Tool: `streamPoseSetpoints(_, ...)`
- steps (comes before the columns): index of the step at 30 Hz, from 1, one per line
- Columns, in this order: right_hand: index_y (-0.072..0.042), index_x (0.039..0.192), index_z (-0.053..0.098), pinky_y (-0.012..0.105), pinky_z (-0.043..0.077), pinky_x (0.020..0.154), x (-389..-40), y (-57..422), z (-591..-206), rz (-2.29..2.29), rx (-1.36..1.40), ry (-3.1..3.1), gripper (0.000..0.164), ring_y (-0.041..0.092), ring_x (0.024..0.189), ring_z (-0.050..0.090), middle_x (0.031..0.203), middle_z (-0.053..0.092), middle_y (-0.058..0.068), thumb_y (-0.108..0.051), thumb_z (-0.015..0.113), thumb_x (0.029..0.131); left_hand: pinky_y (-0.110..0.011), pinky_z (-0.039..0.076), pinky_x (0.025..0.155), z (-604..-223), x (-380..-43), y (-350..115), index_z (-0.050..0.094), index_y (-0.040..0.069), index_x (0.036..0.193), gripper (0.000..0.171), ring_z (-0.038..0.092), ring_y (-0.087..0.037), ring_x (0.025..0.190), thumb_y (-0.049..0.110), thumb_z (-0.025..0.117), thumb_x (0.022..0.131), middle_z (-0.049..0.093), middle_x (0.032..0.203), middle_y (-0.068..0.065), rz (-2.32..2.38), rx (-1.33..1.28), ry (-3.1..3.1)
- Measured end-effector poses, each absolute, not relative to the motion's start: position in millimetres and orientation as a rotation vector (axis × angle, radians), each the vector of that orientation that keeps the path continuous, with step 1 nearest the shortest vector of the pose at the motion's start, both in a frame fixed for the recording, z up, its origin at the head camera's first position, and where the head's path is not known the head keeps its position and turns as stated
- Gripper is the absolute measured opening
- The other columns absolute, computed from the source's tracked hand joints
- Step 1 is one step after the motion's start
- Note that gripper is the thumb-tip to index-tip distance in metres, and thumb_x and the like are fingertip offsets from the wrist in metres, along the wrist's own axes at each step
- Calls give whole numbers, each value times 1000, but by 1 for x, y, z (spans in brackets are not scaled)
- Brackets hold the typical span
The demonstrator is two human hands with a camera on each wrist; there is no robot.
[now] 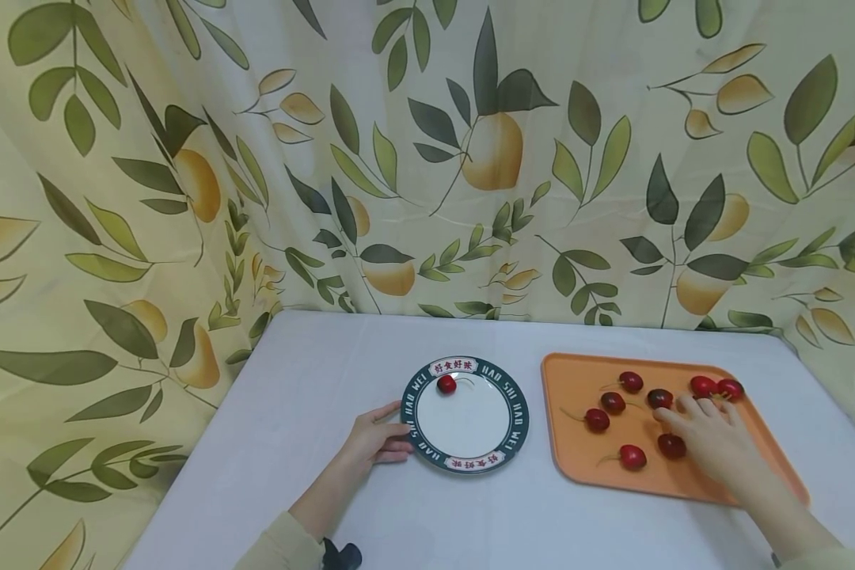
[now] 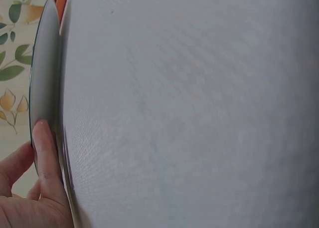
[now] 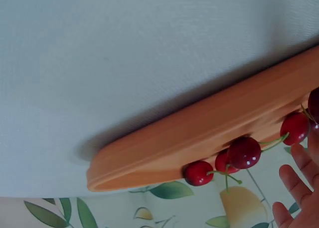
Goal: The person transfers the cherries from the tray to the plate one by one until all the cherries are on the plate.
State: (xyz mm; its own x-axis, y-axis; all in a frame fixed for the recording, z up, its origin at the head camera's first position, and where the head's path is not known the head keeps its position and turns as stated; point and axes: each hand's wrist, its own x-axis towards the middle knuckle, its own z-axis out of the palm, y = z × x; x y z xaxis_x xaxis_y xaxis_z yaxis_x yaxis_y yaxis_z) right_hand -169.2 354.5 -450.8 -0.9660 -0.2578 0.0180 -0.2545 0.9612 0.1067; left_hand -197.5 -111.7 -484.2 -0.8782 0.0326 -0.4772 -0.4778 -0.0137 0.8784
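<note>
A white plate (image 1: pixel 463 423) with a dark green lettered rim lies mid-table, one red cherry (image 1: pixel 446 385) near its far left edge. My left hand (image 1: pixel 379 438) grips the left rim; in the left wrist view its fingers (image 2: pixel 46 158) lie along the plate's side (image 2: pixel 46 73). To the right, an orange tray (image 1: pixel 566 380) bears several stemmed cherries (image 1: pixel 632 457). My right hand (image 1: pixel 720 443) reaches over the tray's right half, fingertips down among the cherries. In the right wrist view its fingers (image 3: pixel 299 185) are loosely bent beside the cherries (image 3: pixel 244 152), with nothing visible between them.
A white cloth (image 1: pixel 484 514) covers the table. Behind and to the left hangs a curtain (image 1: pixel 413 198) printed with leaves and fruit. A small black object (image 1: pixel 342 556) shows beside the left sleeve at the front edge of the view.
</note>
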Motion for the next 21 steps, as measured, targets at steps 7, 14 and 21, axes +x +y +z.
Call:
streamPoseSetpoints(7, -9, 107, 62, 72, 26, 87, -165, 359, -454, -184, 412, -3055, 37, 48, 101, 40, 108, 47, 24, 10, 59, 76, -34, 59, 62, -484, -197, -112, 42, 10, 137, 62, 67, -18, 60, 3, 65, 80, 68, 76, -10, 1957, -455, 1905)
streamPoseSetpoints(14, -9, 108, 61, 73, 25, 89, -163, 364, -458, -175, 395, -3044, 37, 48, 104, 40, 110, 46, 24, 10, 57, 76, -33, 59, 61, -484, -197, -112, 41, 9, 138, 62, 67, -18, 61, 4, 65, 80, 68, 76, -10, 1954, -443, 1913)
streamPoseSetpoints(21, -7, 108, 61, 74, 26, 87, -163, 369, -463, -191, 371, -3055, 37, 50, 104, 40, 111, 46, 28, 9, 59, 75, -34, 59, 61, -486, -198, -112, 41, 9, 137, 62, 67, -19, 61, 4, 65, 80, 68, 76, -10, 1954, -442, 1917)
